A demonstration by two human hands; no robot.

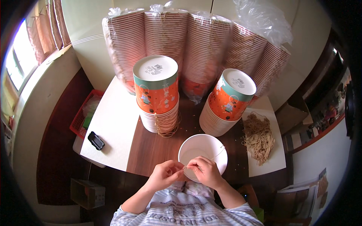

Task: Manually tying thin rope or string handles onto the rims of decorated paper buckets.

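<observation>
In front of me a white paper bucket (pixel 203 145) stands upright at the table's near edge, its inside facing up. At its near rim my left hand (pixel 166 174) and my right hand (pixel 205 171) meet, fingertips pinched together. Between them shows a small bit of thin tan cord (pixel 185 168), partly hidden by the fingers. Across the bucket, a short piece of cord (pixel 221 148) pokes through at the right rim. Beyond stand two upside-down stacks of orange and green printed buckets, the left stack (pixel 156 94) with loose cords (pixel 167 126) hanging on its side, and the right stack (pixel 228 101).
A tangled heap of tan cords (pixel 259 137) lies on the table's right part. Tall bagged stacks of buckets (pixel 166 41) line the back. At left are a small black tray-like object (pixel 96 141) and a red basket (pixel 83 116). A cardboard box (pixel 296 109) stands at right.
</observation>
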